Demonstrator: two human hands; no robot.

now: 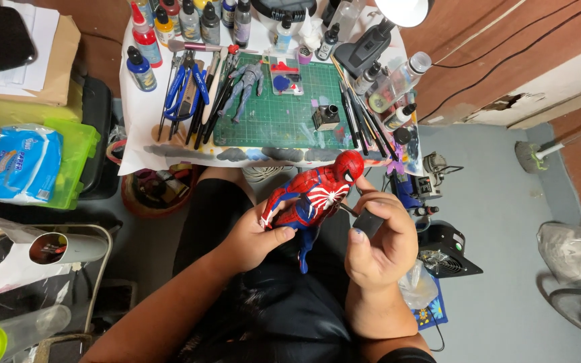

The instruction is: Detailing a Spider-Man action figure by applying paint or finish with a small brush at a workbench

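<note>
My left hand point(255, 240) grips a red and blue action figure point(317, 195) around its waist and legs, holding it tilted over my lap. The figure's red head points up to the right, just below the table's edge. My right hand point(379, 245) holds a small dark grey block point(369, 222) between thumb and fingers, right beside the figure's torso. A thin dark stem runs from the block toward the figure's chest.
A small table with a green cutting mat point(284, 128) carries a grey unpainted figure point(245, 86), paint bottles point(144, 40), pliers and brushes point(193, 94), and a dark ink jar point(326, 116). A bowl point(152, 191) sits on the floor at left. A small black fan point(446, 252) stands at right.
</note>
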